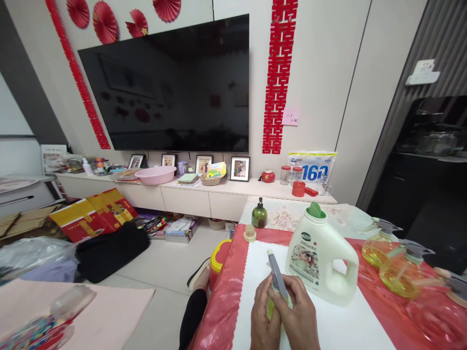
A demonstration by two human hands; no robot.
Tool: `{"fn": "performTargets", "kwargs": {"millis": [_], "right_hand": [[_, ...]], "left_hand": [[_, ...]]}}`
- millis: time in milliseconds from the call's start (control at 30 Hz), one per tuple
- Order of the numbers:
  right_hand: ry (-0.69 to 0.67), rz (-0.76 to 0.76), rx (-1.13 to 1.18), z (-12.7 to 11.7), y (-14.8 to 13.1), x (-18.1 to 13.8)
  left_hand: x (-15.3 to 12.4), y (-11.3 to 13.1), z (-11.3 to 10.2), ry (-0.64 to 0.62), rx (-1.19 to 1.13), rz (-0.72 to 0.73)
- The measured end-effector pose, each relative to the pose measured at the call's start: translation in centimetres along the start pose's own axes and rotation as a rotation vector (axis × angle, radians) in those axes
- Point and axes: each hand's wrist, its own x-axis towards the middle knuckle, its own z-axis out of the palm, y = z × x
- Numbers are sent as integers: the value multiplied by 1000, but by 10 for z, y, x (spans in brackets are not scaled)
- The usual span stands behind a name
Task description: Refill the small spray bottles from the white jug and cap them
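Both of my hands are closed around a small pump bottle with a grey pump head and yellow-green liquid inside. My left hand wraps the bottle's left side. My right hand grips it from the right, with fingers and thumb at the base of the pump head. Most of the bottle is hidden by my hands. Just beyond stands a large pale green jug, upright and uncapped, with a green spout in its mouth. A pale cap sits to the left of the jug.
Three clear pump bottles stand along the right on a red table cover. A dark green pump bottle is at the table's far end. A white sheet lies under the jug. A yellow-and-red stool is left of the table.
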Motion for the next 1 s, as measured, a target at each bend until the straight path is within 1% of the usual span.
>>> {"fn": "performTargets", "kwargs": {"millis": [100, 200, 233, 300, 400, 467, 533, 600, 733, 833, 900, 1000], "right_hand": [[8, 48, 28, 4, 4, -3], [20, 82, 20, 7, 7, -7], [27, 64, 4, 7, 7, -8], [23, -26, -44, 5, 7, -9], [-62, -174, -108, -2, 4, -7], [-131, -209, -124, -8, 3, -5], [-166, -211, -117, -13, 3, -3], [-170, -203, -102, -15, 6, -1], [-113, -139, -40, -11, 16, 1], [-67, -74, 17, -6, 17, 1], [-59, -76, 3, -5, 14, 2], [-83, -116, -71, -6, 8, 1]], "left_hand": [[0, -2, 2, 12, -16, 9], [1, 0, 0, -6, -14, -3], [1, 1, -1, -3, -17, -4], [1, 3, -3, 8, -34, -4], [0, 6, -7, -3, -57, -36], [-1, 9, -8, -26, -50, -61], [-1, 11, -8, -28, -34, -63], [0, 14, -7, -19, -23, -41], [0, 19, -3, 19, -20, -4], [1, 21, -3, 3, -36, 12], [2, 20, -5, -30, -38, 18], [3, 16, -6, -48, -34, 18]]}}
